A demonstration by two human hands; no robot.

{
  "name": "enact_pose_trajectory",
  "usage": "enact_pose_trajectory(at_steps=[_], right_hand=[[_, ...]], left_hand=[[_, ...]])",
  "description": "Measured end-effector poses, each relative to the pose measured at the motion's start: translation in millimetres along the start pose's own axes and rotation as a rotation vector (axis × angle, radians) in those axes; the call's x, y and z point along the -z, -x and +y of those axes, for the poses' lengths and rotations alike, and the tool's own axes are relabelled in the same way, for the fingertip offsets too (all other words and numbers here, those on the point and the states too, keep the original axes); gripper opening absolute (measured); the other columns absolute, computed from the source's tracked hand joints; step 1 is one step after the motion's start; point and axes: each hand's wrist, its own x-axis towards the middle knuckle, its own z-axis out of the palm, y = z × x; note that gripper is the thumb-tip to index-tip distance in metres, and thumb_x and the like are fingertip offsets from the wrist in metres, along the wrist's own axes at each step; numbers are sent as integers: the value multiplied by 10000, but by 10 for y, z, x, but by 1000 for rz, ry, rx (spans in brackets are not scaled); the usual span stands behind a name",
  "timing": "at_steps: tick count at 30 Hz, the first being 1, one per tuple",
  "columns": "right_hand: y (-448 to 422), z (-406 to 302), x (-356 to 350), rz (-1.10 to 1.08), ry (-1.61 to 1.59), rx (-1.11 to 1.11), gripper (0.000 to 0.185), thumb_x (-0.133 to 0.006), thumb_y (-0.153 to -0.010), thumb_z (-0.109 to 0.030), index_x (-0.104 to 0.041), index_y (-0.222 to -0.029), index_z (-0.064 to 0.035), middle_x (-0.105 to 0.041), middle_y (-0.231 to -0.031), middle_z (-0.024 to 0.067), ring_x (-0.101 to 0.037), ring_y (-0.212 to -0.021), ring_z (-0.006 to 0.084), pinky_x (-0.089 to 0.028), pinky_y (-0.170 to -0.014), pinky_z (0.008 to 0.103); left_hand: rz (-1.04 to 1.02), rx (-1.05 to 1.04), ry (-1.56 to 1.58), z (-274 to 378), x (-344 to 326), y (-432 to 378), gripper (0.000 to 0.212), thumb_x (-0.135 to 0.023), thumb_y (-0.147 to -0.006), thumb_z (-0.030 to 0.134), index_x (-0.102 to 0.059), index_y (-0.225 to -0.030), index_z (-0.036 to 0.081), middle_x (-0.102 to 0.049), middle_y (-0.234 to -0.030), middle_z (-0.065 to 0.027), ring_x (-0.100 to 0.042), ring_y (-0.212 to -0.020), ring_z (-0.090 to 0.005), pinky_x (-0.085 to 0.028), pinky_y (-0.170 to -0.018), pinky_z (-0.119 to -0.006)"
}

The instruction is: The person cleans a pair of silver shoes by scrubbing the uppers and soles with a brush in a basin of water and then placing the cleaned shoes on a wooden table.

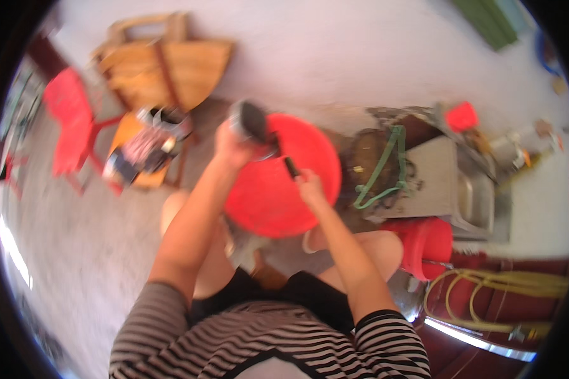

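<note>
My left hand [234,149] grips a blurred dark item with a grey rim [252,121], which looks like a shoe. It is held up over the far left edge of a large round red plastic basin [275,203]. In my right hand [310,189] is a dark-handled tool [291,166], probably a brush, pointing up and left towards that item. Blur hides whether the two touch. The basin stands on the floor between my spread knees, its red inner wall showing.
Left, a wooden chair [144,180] bears cloth and a grey-black item [163,118]; a red plastic chair [68,123] stands beyond. Right are a green clothes hanger [384,175], a metal sink [476,196], a red bucket [436,246] and a coiled yellow hose [498,279]. A folded wooden tabletop [189,71] leans against the wall.
</note>
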Motion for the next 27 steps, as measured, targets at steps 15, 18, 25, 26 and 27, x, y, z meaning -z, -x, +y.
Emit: enact_pose_trajectory(at_steps=[15,18,25,26,27], right_hand=[[-1170,-948,5054,774,345,-39,297,-622,-732,-172,-657,-976,-7,-642,-677,74,-573,-569,131,-447,-535,280],[-1354,-859,5366,564,616,-157,238,-605,-687,-168,-692,-856,-25,-646,-664,93,-609,-607,158,-470,-577,294],[-1882,-745,5380,380,832,-237,179,-605,-716,-91,-671,-844,16,-607,-599,80,-523,-454,128,-398,-417,264],[-1932,-733,5416,362,913,-252,160,-605,-712,-77,-669,-822,19,-604,-593,82,-516,-444,130,-391,-405,269],[-1996,-723,5369,335,985,-260,141,-604,-709,-64,-668,-801,22,-602,-587,83,-510,-434,132,-384,-393,274]], left_hand=[[184,132,-333,-262,-8,-130,226,-411,-910,196,-583,-1011,90,-622,-933,-28,-586,-853,-179,-483,-766,-343],[176,129,-387,-253,95,-197,229,-423,-904,209,-583,-1022,94,-621,-939,-22,-586,-859,-170,-485,-775,-344],[208,138,-409,-291,107,-268,232,-430,-901,205,-586,-1022,83,-624,-945,-25,-588,-865,-164,-477,-799,-324],[193,158,-415,-305,41,-252,236,-429,-904,210,-589,-1019,80,-626,-944,-28,-589,-861,-166,-477,-797,-324],[187,170,-426,-296,4,-230,241,-427,-907,215,-591,-1017,76,-627,-943,-31,-590,-856,-168,-478,-794,-323]])
